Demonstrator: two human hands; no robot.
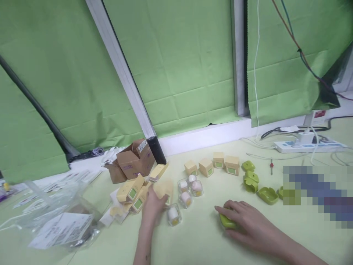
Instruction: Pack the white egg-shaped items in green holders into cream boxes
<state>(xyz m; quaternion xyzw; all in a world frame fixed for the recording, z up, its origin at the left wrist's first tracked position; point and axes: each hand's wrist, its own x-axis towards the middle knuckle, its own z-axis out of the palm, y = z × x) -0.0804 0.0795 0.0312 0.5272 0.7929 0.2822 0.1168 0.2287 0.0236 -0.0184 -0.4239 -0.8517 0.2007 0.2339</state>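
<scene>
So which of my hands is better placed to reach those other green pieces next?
Probably your right hand: it's on a green piece, nearer the other green pieces. Your left hand is farther away, at a cream box.

"What does the body look like on your feed?"

"I get a bare left hand (156, 202) and a bare right hand (246, 222). The fingers (233, 213) look slender to me."

"And further up?"

"The left forearm (144, 241) and right forearm (288, 248) are uncovered too, slim, narrowing toward the hand."

"Any markings?"

"I see a small dark mark (147, 257) on the left forearm, too tiny for me to make out."
</scene>
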